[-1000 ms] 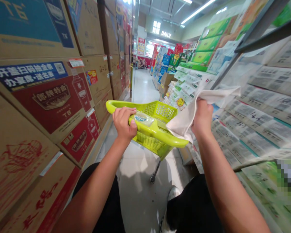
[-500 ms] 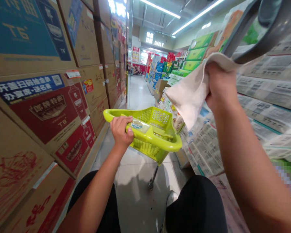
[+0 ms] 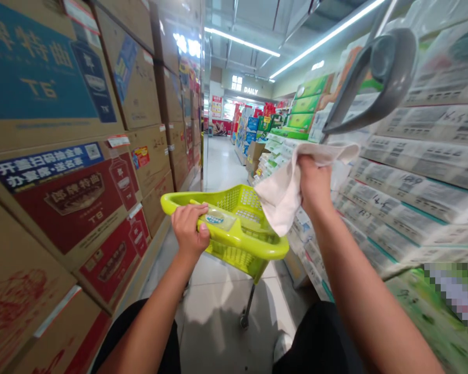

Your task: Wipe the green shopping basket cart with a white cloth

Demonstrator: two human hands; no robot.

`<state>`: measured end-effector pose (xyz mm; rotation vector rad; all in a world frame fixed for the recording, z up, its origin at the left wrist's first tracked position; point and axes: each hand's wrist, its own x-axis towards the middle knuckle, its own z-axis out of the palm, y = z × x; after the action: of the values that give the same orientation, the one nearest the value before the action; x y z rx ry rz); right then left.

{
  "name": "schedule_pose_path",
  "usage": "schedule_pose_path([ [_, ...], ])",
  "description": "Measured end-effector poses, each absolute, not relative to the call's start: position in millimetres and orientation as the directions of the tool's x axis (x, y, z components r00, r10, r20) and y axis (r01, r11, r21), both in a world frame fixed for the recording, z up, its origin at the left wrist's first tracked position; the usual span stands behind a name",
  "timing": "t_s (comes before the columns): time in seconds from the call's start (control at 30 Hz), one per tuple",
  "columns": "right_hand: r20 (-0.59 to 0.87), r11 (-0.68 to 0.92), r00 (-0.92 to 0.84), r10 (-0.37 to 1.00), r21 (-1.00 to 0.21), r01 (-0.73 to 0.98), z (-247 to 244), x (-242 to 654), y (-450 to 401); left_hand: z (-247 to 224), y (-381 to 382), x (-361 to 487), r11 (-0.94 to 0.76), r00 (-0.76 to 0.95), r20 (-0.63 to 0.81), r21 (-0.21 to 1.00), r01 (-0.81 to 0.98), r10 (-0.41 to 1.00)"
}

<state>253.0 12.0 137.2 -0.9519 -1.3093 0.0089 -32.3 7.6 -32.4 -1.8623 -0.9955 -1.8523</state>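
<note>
The head camera is looking down a narrow shop aisle, and the person is gripping the near rim of a lime-green wheeled basket (image 3: 234,228) with the left hand (image 3: 187,228), fingers closed around the plastic beside a label. The right hand (image 3: 314,182) is clutching a white cloth (image 3: 284,189), raised to the right of the basket and just under a grey curved handle (image 3: 374,78) that is jutting out from the right-hand shelving. The cloth is hanging loose, its lower corner drooping over the basket's far right edge.

On the left, stacked cardboard cartons (image 3: 74,182) are crowding the aisle; on the right, wrapped paper packs (image 3: 421,171) are sitting on the shelves close to the raised forearm.

Several risks are showing. The cloth's loose end is dangling near the basket's mesh wall, so it could snag there. The grey handle is hanging right above the knuckles, and a quick upward sweep could knock the hand against it. The basket is standing on small wheels held by one hand only, so a sideways tug could be rolling it into the cartons. The elbow is passing close to the packs and could be dragging one off the shelf.
</note>
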Motion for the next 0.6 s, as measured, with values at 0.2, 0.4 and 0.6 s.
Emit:
schedule_pose_path([
  [0.2, 0.631, 0.525, 0.428, 0.647, -0.776, 0.349, 72.8, 242.3, -9.6, -31.3, 8.9, -32.5, -0.717, -0.074, 0.981, 0.182, 0.673, 0.179],
  [0.4, 0.471, 0.365, 0.339, 0.814, -0.870, 0.332, 34.0, 248.1, -24.9, -32.6, 8.8, -33.9, -0.712, -0.061, 0.984, 0.166, 0.682, 0.170],
  [0.6, 0.636, 0.552, 0.399, 0.660, -0.771, 0.316, 113.8, 253.0, -13.0, -33.9, 9.2, -33.8, -0.706, -0.059, 0.984, 0.164, 0.689, 0.171],
])
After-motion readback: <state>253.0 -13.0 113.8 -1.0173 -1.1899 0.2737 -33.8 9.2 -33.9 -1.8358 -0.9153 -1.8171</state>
